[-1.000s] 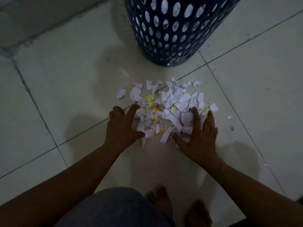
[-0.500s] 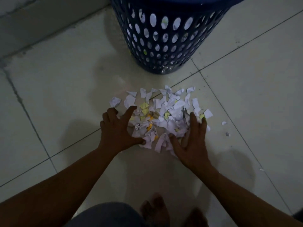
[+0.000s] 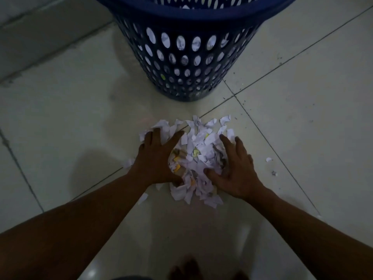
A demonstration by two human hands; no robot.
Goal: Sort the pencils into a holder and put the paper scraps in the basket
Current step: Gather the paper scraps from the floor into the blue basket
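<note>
Grip: left hand (image 3: 157, 158), right hand (image 3: 236, 170) fingers spread, cupping paper scrap pile (image 3: 199, 156), nothing pinched. Risk: loose pieces spill through gaps on lift to blue basket (image 3: 189, 63); stray scrap (image 3: 268, 159) missed.

**tilefan:** anyone catch what moved in that last second?

**scrapwatch:** both hands slid inward. The left hand (image 3: 155, 160) was curled at the pile's edge, now it's splayed over the left side of the scraps (image 3: 198, 156). Same for the right hand (image 3: 238, 170), it pushed in from its side. The pile went from flat and spread out to a tight heap squeezed between them.

**tilefan:** and the loner off to the left?

**scrapwatch:** swept in. One bit (image 3: 143, 198) got left behind near the left wrist though. The view also came closer, so the basket (image 3: 187, 16) rim shows now.
</note>
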